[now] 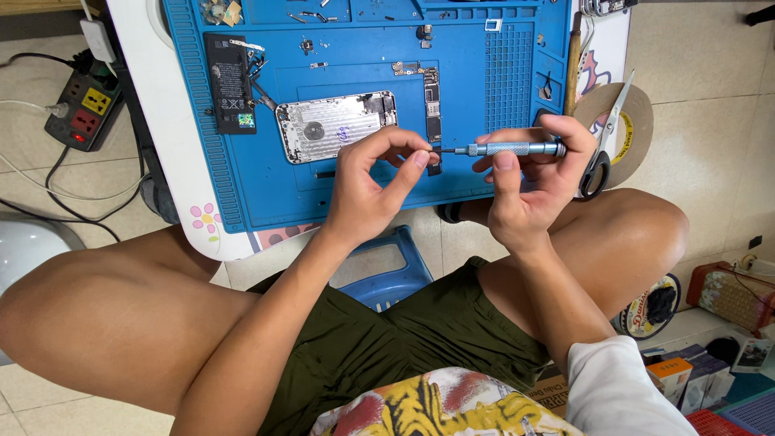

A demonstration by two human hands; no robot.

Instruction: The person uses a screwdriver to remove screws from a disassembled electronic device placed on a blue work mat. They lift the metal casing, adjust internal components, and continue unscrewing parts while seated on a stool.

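We look down over our own lap: bare knees spread wide, dark green shorts, a blue plastic stool [387, 278] between them on a pale tiled floor [710, 48].

Just above the stool, our two hands meet. The right hand [529, 182] is closed around a slim grey precision screwdriver [504, 149], held level. The left hand [367, 182] pinches its thumb and forefinger at the screwdriver's dark tip, so the hands are joined through the tool. Whether a screw sits at the tip is too small to tell.

Beyond the hands lies a blue repair mat [363, 194] on a low white table [173, 161]. On the mat, just past the left hand, rests an opened silver phone housing [335, 125]. Left of the housing lies a black battery [229, 81]; right of it, a narrow circuit board [433, 105]. Small screws and parts are scattered along the mat's far edge.

Right of the mat, scissors [604, 149] lie across a roll of brown tape [634, 121]. Far left of the mat, a power strip [83, 109] sits on the floor with cables trailing.
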